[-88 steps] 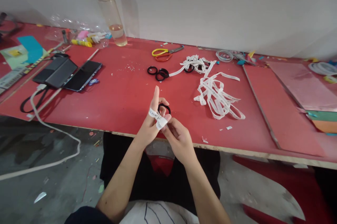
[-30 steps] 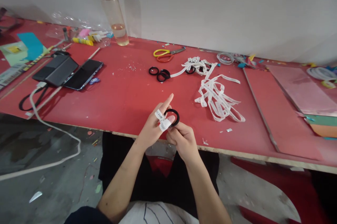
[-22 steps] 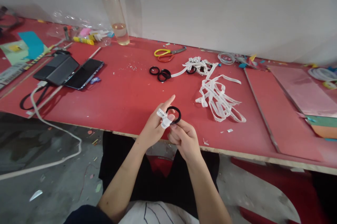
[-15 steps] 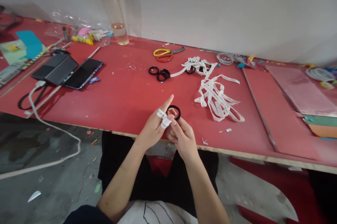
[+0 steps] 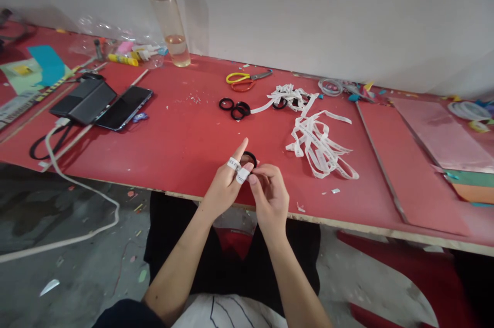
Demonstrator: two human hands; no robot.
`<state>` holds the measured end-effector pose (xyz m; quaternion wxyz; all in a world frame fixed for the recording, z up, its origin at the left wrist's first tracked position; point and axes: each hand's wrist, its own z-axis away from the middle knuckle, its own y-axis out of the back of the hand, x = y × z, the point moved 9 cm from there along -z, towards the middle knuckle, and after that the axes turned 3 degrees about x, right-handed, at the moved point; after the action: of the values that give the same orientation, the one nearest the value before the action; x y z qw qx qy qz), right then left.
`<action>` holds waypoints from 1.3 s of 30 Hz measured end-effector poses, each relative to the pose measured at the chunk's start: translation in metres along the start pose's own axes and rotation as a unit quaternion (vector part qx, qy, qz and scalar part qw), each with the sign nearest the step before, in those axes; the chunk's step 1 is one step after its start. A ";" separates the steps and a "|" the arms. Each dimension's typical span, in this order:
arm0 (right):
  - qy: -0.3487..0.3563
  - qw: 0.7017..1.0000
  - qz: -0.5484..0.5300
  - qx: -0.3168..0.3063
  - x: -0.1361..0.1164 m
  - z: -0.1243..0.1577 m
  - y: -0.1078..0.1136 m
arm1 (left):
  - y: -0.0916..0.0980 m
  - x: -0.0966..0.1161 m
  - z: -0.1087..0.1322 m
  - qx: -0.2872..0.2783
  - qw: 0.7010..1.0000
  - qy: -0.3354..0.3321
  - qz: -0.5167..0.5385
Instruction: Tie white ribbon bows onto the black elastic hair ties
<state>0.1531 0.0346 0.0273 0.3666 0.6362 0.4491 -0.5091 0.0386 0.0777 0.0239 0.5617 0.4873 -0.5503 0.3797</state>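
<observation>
My left hand (image 5: 224, 184) has white printed ribbon (image 5: 242, 175) looped round its index finger and thumb. The index finger points forward, and the thumb lies against a black ring (image 5: 250, 157), partly hidden behind it. Close beside it, my right hand (image 5: 272, 194) has its thumb and index finger together at the ring's near edge, by the ribbon at the left thumb. What sits in that pinch is too small to make out. A loose heap of the same white ribbon (image 5: 318, 143) lies to the right. Several more black rings (image 5: 226, 104) lie farther back on the table.
Yellow-and-red-handled scissors (image 5: 249, 77) lie near the wall. A clear water bottle (image 5: 175, 30) stands at the back left. A phone (image 5: 123, 108), a dark folded device (image 5: 83, 99) and a white cable (image 5: 77, 176) lie left. Boards (image 5: 409, 163) cover the red table's right side.
The black ring has shifted left and now sits more behind my left thumb. My right hand's fingers have moved off the ring's far side to its near edge.
</observation>
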 end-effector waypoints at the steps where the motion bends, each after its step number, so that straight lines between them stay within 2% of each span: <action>1: 0.012 0.999 0.021 -0.024 -0.002 0.000 -0.003 | -0.001 0.000 -0.001 0.000 1.000 -0.002 0.003; 3: 0.043 0.995 0.074 -0.045 -0.007 -0.001 -0.005 | 0.000 0.000 -0.001 0.004 1.000 0.001 0.000; 8: 0.177 0.965 0.187 -0.045 -0.032 -0.006 -0.002 | -0.002 -0.003 0.001 -0.013 0.999 0.032 -0.014; 13: 0.221 0.944 0.236 -0.070 -0.038 -0.011 -0.006 | -0.004 -0.007 0.002 -0.020 0.999 0.046 -0.003; 17: 0.232 0.935 0.256 -0.076 -0.035 -0.013 -0.008 | -0.006 -0.009 0.001 -0.028 0.998 0.050 -0.007; 29: 0.205 0.944 0.249 -0.067 -0.030 -0.014 -0.004 | -0.007 -0.007 0.001 -0.067 0.996 0.054 -0.002; 39: 0.215 0.941 0.250 -0.073 -0.029 -0.010 -0.007 | -0.008 -0.008 0.003 -0.103 0.990 0.057 0.083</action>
<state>0.1472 0.0404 0.0581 0.4224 0.7935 0.3798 -0.2184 0.0444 0.0735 0.0146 0.6061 0.3570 -0.5918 0.3936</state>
